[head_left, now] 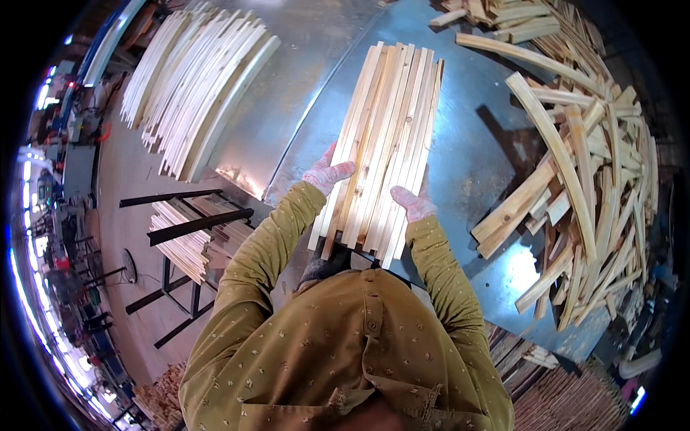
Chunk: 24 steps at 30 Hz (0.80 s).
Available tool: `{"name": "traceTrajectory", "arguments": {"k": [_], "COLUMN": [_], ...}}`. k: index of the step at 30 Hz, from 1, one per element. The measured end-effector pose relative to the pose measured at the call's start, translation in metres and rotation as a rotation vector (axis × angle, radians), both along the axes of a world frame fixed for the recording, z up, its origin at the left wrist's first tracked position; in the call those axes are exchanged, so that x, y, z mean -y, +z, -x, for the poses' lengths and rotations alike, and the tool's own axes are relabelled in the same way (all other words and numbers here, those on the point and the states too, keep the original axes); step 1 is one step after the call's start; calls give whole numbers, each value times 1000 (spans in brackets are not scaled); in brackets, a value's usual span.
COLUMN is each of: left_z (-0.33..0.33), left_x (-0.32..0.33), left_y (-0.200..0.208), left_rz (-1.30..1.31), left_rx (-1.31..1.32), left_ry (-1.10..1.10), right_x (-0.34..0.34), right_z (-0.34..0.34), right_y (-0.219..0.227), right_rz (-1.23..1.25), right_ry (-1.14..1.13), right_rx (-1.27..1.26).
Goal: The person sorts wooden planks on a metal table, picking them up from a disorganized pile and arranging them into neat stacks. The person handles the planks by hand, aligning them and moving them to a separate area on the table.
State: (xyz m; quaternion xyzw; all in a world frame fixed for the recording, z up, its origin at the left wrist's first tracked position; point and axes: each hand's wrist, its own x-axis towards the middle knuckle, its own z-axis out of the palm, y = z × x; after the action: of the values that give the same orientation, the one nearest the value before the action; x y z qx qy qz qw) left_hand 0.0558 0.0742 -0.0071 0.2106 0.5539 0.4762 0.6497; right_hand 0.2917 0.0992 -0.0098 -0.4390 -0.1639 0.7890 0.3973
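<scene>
A flat bundle of long, pale wooden strips lies side by side in front of me, with its near ends reaching close to my body. My left hand, in a pinkish knit glove, clasps the bundle's left edge with the thumb on top. On the opposite edge, my gloved right hand grips the strips in the same way, its thumb over the top face. The fingers of both hands are mostly hidden along the sides and underneath. Some strip ends stick out unevenly at the near side.
Beneath is a grey metal tabletop. A row of pale strips lies at its far left. Loose, crooked wood pieces are heaped on the right. Left of me, a black metal frame stands by more stacked strips.
</scene>
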Motion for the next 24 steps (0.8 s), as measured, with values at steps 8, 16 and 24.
{"name": "traceTrajectory", "arguments": {"k": [8,16,24], "left_z": [131,407,736], "left_x": [19,-10,-75], "left_y": [46,114,62], "left_rz": [-170,-174,-151], "left_rx": [-151,-551,-538], "left_ry": [-7,194,217], "right_x": [13,-37,-94], "right_z": [135,425,740], "right_y": [32,35,36], "right_rz": [-288,-238,-318], "right_ry": [29,22,3], "right_rx": [-100,-184,-158]}}
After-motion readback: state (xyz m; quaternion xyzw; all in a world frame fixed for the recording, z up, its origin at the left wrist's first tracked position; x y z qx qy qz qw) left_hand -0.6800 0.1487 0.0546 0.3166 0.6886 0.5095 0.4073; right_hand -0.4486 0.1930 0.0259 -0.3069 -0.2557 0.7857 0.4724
